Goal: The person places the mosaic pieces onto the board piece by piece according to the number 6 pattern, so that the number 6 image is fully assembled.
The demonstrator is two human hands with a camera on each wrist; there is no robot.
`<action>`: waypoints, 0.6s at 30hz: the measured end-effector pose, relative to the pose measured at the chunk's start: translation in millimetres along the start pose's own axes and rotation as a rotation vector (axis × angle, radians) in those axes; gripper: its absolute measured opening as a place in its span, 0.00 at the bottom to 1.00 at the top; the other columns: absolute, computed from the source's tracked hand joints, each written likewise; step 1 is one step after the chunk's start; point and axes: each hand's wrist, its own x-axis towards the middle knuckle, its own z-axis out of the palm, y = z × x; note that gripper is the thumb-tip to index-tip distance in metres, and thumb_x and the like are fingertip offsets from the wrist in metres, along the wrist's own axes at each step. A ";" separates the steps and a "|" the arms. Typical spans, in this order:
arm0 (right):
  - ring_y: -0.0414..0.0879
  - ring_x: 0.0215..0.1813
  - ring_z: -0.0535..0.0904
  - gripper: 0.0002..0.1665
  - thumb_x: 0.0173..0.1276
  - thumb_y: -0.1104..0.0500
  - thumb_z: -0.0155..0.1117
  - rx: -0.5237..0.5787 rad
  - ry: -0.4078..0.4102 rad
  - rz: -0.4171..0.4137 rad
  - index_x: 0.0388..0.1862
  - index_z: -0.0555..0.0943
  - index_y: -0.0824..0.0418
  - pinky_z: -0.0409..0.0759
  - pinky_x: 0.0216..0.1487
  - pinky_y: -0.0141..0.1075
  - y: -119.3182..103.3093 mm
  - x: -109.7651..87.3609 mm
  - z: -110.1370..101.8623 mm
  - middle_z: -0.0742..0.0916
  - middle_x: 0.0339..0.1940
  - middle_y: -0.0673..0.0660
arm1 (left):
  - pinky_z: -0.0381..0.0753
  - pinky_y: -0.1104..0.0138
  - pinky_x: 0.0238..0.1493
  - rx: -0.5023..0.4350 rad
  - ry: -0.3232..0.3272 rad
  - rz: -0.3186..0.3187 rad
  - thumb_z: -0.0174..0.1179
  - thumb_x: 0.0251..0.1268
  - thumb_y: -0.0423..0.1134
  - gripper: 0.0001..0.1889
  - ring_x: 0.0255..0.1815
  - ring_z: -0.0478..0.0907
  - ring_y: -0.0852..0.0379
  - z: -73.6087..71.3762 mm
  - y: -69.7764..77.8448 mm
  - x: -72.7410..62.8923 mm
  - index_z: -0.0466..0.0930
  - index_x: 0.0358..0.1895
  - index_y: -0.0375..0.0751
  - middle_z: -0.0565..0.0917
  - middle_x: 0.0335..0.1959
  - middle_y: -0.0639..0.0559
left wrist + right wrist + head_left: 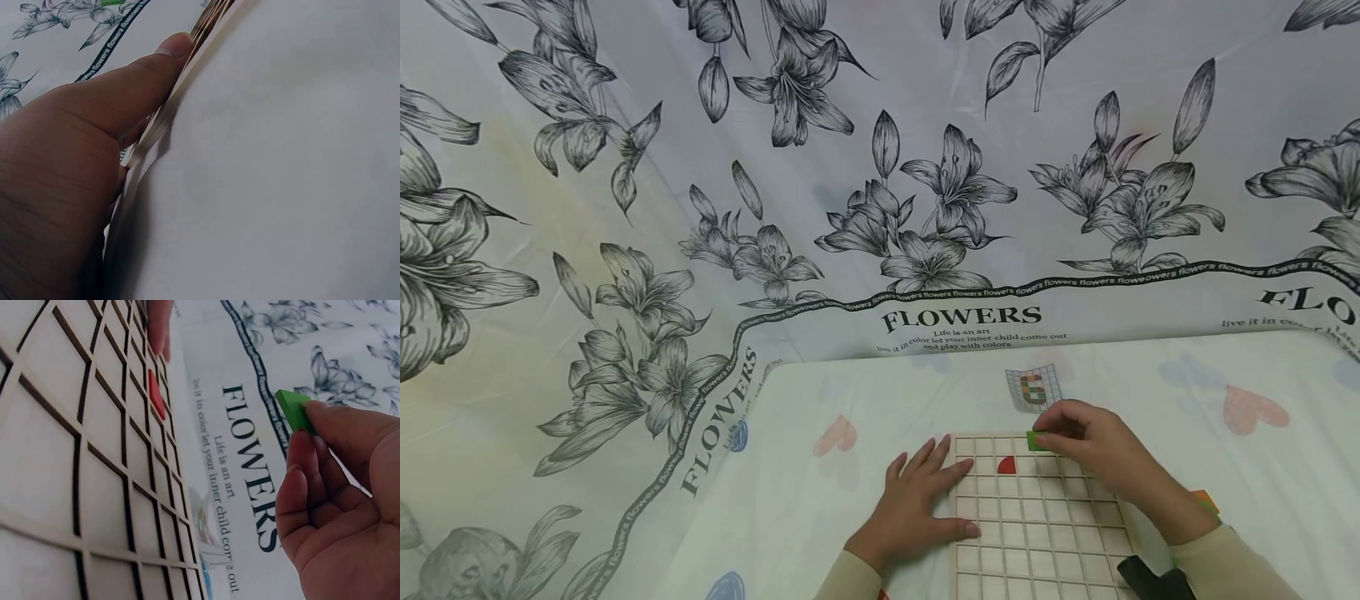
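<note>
Flower-printed sheet behind your surface | grid board flat before you | your left hand, fingers spread, touches its left edge, likely steadying it | your right hand curled into a fingertip pinch | patterned card beyond, likely for viewing | green piece in that pinch, near the far edge | red piece in a cell

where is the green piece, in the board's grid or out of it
Out of it: the right wrist view shows the green piece pinched in the right grip, apart from the wooden board.
</note>
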 end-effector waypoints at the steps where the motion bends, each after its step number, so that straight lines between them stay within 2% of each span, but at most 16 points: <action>1: 0.45 0.44 0.86 0.08 0.78 0.57 0.74 0.004 0.000 0.003 0.49 0.87 0.58 0.86 0.44 0.38 1.0 1.1 2.4 0.89 0.45 0.50 | 0.45 0.33 0.80 -0.001 0.001 0.002 0.63 0.64 0.79 0.46 0.89 0.44 0.53 0.1 -0.2 -0.1 0.68 0.84 0.72 0.52 0.90 0.59; 7: 0.46 0.40 0.83 0.06 0.74 0.60 0.77 0.016 -0.013 0.022 0.45 0.87 0.59 0.84 0.40 0.36 12.2 6.1 14.6 0.88 0.41 0.52 | 0.46 0.33 0.80 0.000 0.000 0.006 0.62 0.65 0.79 0.46 0.89 0.45 0.52 0.6 -0.5 -0.2 0.67 0.85 0.71 0.52 0.90 0.59; 18: 0.46 0.45 0.83 0.03 0.76 0.62 0.74 -0.113 -0.018 0.117 0.45 0.89 0.54 0.84 0.46 0.37 30.0 7.1 24.6 0.89 0.44 0.47 | 0.46 0.33 0.79 -0.002 0.014 0.021 0.61 0.65 0.80 0.46 0.89 0.45 0.51 1.9 -1.7 -0.3 0.68 0.84 0.71 0.53 0.90 0.58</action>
